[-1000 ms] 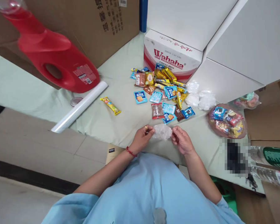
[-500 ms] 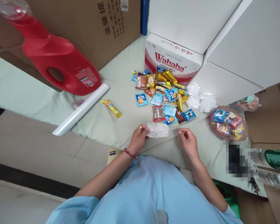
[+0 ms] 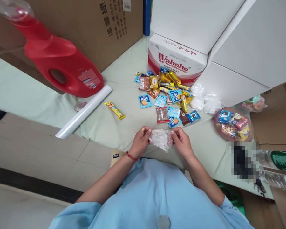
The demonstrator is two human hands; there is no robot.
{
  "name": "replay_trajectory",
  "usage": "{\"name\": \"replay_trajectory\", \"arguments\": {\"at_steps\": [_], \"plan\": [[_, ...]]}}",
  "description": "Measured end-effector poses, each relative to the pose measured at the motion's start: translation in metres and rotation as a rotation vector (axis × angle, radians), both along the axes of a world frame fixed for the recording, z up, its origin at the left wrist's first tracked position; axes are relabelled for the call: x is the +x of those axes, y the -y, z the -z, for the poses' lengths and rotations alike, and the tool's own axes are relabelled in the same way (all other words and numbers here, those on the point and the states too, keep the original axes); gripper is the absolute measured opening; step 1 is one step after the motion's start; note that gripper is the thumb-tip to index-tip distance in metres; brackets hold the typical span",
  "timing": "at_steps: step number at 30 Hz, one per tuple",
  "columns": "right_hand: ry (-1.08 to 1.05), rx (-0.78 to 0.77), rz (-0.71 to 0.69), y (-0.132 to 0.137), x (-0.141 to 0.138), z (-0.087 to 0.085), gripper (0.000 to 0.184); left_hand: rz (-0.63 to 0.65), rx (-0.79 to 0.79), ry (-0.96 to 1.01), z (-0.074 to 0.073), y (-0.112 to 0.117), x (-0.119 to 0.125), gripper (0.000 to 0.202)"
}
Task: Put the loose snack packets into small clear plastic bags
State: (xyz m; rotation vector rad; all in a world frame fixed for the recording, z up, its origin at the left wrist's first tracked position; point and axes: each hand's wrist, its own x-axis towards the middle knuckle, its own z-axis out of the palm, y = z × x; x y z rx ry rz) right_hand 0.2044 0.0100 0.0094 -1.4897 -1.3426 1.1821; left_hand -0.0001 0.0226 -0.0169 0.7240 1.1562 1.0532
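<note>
A crumpled clear plastic bag [image 3: 161, 139] is stretched between both my hands, just above the near edge of the pale green cloth [image 3: 124, 95]. My left hand [image 3: 141, 140], with a ring and a red wrist cord, pinches the bag's left side. On the bag's right side my right hand [image 3: 181, 143] is closed. A pile of small snack packets [image 3: 168, 95] in blue, yellow and brown lies on the cloth just beyond my hands.
A red detergent jug [image 3: 59, 63] and a white roll [image 3: 83, 111] lie at the left, with a lone yellow bar [image 3: 114, 110] nearby. More crumpled clear bags [image 3: 206, 100] and a filled bag of snacks [image 3: 233, 124] are at the right. A Wahaha box [image 3: 176, 58], white boxes and cardboard stand behind.
Half a second ago my right hand had let go of the bag and hung apart to the right; now it has come back and gripped the bag's right side again.
</note>
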Motion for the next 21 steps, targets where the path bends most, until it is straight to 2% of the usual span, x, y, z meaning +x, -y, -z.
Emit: {"name": "replay_trajectory", "arguments": {"at_steps": [2, 5, 8, 12, 16, 18, 21], "plan": [[-0.140, -0.096, 0.058, -0.001, -0.002, -0.001, 0.028, -0.017, -0.061, 0.114, -0.004, 0.001, -0.002, 0.049], [-0.286, -0.141, 0.204, -0.001, -0.009, 0.001, 0.033, 0.049, -0.139, 0.283, -0.011, 0.006, -0.003, 0.048], [-0.375, -0.152, 0.341, -0.001, -0.017, 0.007, 0.034, 0.183, -0.133, 0.209, -0.013, 0.016, 0.001, 0.044], [-0.362, -0.104, 0.427, 0.002, -0.026, 0.015, 0.031, 0.358, 0.131, -0.172, -0.012, 0.031, 0.015, 0.037], [-0.428, -0.163, 0.420, 0.006, -0.034, 0.017, 0.028, 0.355, 0.444, -0.491, -0.014, 0.038, 0.026, 0.032], [-0.496, -0.212, 0.388, 0.007, -0.036, 0.017, 0.029, 0.356, 0.535, -0.522, -0.016, 0.037, 0.026, 0.027], [-0.582, -0.270, 0.375, 0.006, -0.036, 0.015, 0.032, 0.385, 0.593, -0.462, -0.017, 0.035, 0.022, 0.023]]}}
